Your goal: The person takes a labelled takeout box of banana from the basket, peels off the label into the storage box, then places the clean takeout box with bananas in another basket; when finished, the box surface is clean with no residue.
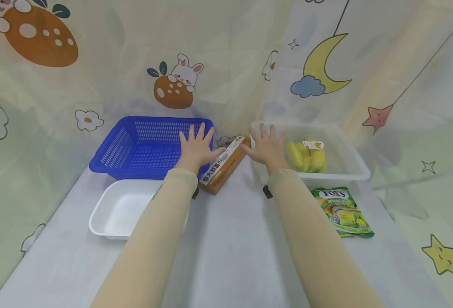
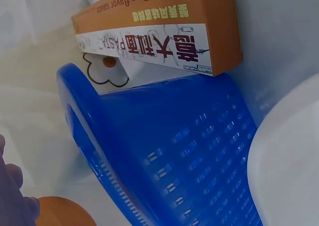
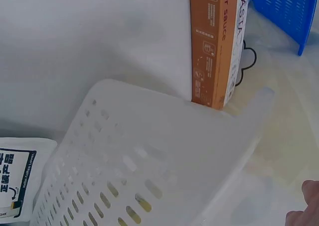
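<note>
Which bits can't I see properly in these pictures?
- Part of the white tray: head view, covered by the left sleeve.
- Tiny writing on the label of the bananas: head view, too small to read.
- Most of the bananas: right wrist view, hidden by the white basket's wall.
- Most of the left hand: left wrist view, cut off by the left edge.
- Most of the right hand: right wrist view, cut off by the right edge.

PASTA on box (image 1: 225,165), FOX'S on packet (image 1: 344,214)

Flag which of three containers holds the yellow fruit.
The white perforated basket on the right: yellow fruit lies inside. The blue basket and white tray, both left, show none.
</note>
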Available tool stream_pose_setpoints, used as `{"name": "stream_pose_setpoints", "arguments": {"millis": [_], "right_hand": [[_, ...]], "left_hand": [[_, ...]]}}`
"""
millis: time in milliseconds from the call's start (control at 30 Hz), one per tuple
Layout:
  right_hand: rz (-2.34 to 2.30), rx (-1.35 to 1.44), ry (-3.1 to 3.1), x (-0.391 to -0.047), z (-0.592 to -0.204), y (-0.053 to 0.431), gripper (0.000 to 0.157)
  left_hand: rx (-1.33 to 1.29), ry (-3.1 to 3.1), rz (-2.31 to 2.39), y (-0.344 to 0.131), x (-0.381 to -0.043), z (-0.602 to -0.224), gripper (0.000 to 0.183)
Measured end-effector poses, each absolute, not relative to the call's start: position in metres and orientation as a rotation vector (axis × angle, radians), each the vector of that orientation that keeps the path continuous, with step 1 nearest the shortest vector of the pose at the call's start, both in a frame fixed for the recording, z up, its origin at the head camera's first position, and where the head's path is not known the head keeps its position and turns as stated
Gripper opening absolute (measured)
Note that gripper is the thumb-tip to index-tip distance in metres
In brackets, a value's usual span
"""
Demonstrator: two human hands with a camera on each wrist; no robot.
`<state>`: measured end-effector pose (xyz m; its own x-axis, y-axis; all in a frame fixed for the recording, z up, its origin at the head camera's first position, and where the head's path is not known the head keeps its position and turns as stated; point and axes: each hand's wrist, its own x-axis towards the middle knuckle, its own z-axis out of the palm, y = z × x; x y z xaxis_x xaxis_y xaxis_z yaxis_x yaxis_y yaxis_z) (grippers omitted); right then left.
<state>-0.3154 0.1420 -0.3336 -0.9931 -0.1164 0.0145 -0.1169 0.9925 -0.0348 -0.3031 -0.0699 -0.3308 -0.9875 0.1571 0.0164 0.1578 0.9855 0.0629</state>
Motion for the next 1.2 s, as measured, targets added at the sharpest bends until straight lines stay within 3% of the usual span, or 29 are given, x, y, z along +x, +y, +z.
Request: {"name": "stream_pose_setpoints", "arguments": {"millis": [667,1200], "right_hand": [[0.017,0.178,-3.115,-0.315,-0.327,0.162,0.076],[-0.005,-0.014,-3.152,-0.290,-0.319,0.292,0.087]], "left_hand": [[-0.299,-3.110,-0.157,-0.055,-0.302,-0.331,0.085],[-0.506,-3.119,-0.392,0.035,-0.290,-0.360,0.086]]}}
